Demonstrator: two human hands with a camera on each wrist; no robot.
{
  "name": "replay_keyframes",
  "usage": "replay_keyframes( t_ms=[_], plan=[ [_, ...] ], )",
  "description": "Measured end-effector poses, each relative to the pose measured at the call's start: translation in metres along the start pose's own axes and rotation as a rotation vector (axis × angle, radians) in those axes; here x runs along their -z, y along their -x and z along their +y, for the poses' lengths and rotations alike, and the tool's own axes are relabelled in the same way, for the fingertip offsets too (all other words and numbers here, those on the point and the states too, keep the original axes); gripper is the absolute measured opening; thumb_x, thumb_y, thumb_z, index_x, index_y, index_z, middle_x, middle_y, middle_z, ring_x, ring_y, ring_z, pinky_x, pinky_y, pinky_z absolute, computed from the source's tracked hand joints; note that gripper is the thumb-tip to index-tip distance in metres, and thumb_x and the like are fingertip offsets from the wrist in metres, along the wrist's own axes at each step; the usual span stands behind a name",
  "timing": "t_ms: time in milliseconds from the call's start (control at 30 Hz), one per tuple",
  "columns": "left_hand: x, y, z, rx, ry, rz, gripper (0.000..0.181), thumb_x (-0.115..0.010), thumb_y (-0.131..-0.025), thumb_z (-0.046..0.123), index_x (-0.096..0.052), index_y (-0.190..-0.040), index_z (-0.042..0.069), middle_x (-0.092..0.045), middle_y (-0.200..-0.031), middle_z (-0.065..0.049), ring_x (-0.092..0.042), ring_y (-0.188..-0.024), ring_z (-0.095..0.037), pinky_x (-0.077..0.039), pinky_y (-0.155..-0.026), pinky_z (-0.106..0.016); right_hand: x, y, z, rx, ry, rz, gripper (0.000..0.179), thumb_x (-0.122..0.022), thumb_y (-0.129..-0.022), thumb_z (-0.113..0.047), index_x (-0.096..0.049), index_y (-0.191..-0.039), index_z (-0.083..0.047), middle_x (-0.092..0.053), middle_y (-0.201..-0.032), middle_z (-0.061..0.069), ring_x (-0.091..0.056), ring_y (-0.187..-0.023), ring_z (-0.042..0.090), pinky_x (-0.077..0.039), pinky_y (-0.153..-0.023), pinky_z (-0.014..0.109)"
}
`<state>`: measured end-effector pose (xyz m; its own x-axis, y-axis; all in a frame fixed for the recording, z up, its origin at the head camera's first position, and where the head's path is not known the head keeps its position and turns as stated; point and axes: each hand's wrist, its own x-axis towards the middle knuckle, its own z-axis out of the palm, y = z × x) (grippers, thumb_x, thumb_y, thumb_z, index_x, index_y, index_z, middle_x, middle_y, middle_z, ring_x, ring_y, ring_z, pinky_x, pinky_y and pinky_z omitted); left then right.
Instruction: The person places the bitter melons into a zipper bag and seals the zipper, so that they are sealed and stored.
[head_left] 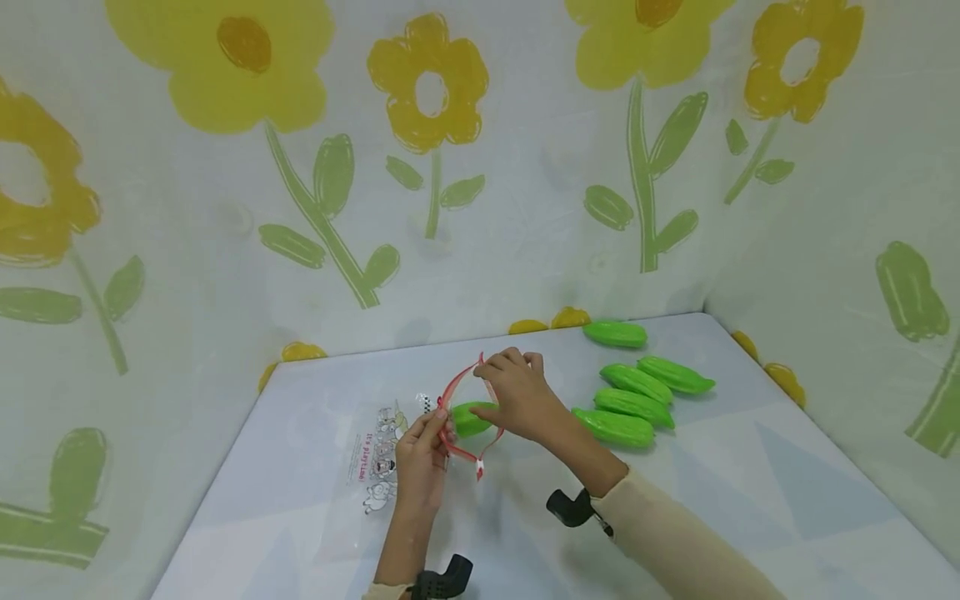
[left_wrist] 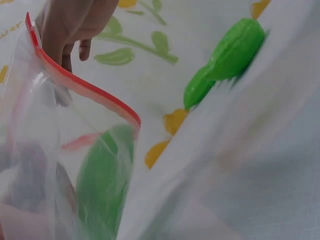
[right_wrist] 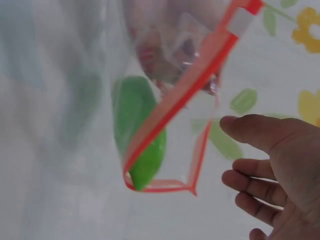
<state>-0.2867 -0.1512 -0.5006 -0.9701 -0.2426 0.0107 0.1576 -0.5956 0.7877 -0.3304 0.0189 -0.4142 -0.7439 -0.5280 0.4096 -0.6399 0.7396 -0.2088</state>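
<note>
My left hand (head_left: 422, 462) pinches the red zip edge of a clear plastic zip bag (head_left: 459, 450), whose mouth stands wide apart. A green ridged gourd (right_wrist: 137, 110), toy-like in look, is within the bag, its tip near the red rim. Beside the mouth is my right hand (right_wrist: 285, 170), fingers loosely bent and holding nothing. In the left wrist view that hand (left_wrist: 75, 25) shows behind the bag's red edge, while the clear film blurs the holding fingers. Cartoon figures and red lettering are printed on the bag.
Several more green gourds (head_left: 633, 406) lie grouped on the pale table (head_left: 750, 500) to the right. One gourd (head_left: 615, 334) lies apart at the back edge. White cloth walls (head_left: 517, 208) with yellow flowers enclose the table behind and at both sides.
</note>
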Motion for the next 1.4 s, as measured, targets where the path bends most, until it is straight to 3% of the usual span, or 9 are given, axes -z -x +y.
replay_keyframes(
  t_ms=[333,767,1400],
  plan=[
    [0.000,-0.001,0.002,0.020,0.026,0.000,0.008,-0.065,-0.096,0.005,-0.070,-0.091,0.003,-0.063,-0.081,-0.004,-0.058,-0.070,-0.009,-0.053,-0.064,-0.017,0.025,0.029,0.043,0.029,0.036,0.105,0.043,-0.086,-0.080,-0.030,-0.071,-0.114,-0.011,-0.068,-0.114,0.004,-0.052,-0.110,0.024,-0.035,-0.093,0.057],
    [0.004,-0.001,0.007,0.029,0.079,-0.025,0.012,-0.063,-0.099,0.007,-0.071,-0.092,0.003,-0.064,-0.081,-0.003,-0.059,-0.071,-0.008,-0.053,-0.066,-0.016,0.033,0.085,0.107,-0.091,0.106,0.043,0.043,-0.086,-0.079,-0.026,-0.070,-0.114,-0.007,-0.067,-0.115,0.009,-0.053,-0.112,0.030,-0.034,-0.091,0.058],
    [0.004,0.001,0.010,0.034,0.155,-0.031,0.012,-0.061,-0.099,0.007,-0.069,-0.091,0.002,-0.064,-0.079,-0.005,-0.059,-0.069,-0.008,-0.052,-0.064,-0.017,0.018,0.144,0.142,-0.107,0.210,0.011,0.050,-0.089,-0.073,-0.029,-0.070,-0.113,-0.005,-0.067,-0.111,0.011,-0.053,-0.106,0.032,-0.035,-0.083,0.058]
  ],
)
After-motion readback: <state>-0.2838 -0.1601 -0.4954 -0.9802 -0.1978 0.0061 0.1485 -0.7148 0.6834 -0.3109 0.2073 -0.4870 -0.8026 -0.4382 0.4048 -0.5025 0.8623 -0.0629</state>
